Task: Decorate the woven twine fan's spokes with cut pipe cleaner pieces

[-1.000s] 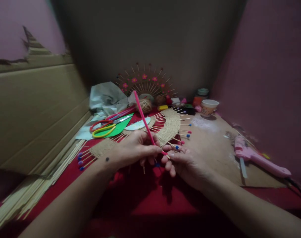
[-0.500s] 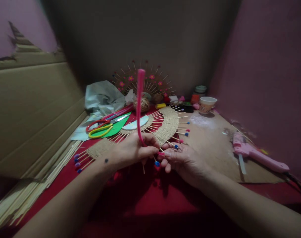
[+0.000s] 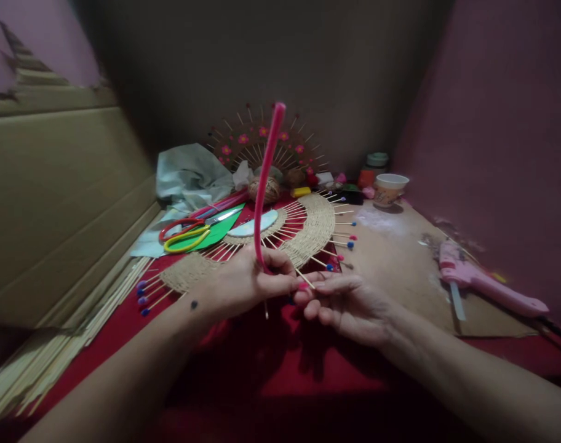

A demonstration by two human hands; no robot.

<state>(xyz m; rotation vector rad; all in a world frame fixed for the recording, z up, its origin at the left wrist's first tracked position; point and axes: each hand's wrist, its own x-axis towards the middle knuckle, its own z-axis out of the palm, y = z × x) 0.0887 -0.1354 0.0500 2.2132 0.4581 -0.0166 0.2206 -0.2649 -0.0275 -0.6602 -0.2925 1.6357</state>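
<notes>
Grip of left hand (image 3: 237, 280) clamped on one pink pipe cleaner (image 3: 265, 169), free end raised above woven fan (image 3: 320, 224) near middle of desk (image 3: 308, 375). Right hand (image 3: 354, 307) held with fingertips at tip of one fan stick (image 3: 305, 279); whether closed on it cannot be told. One cup (image 3: 387, 195) set toward desk's far right corner, contents not made out; one lidded jar (image 3: 377, 160) seen behind. One glue gun (image 3: 488, 286) laid near right edge; one pair of scissors (image 3: 208, 225) rested on green sheet (image 3: 225, 229), left side.

Craft corner, home or workshop unclear | pink pistol-shaped plastic glue gun (image 3: 488, 283) | red-and-yellow-handled metal scissors (image 3: 188, 235) | red cloth-covered table (image 3: 308, 375)
</notes>
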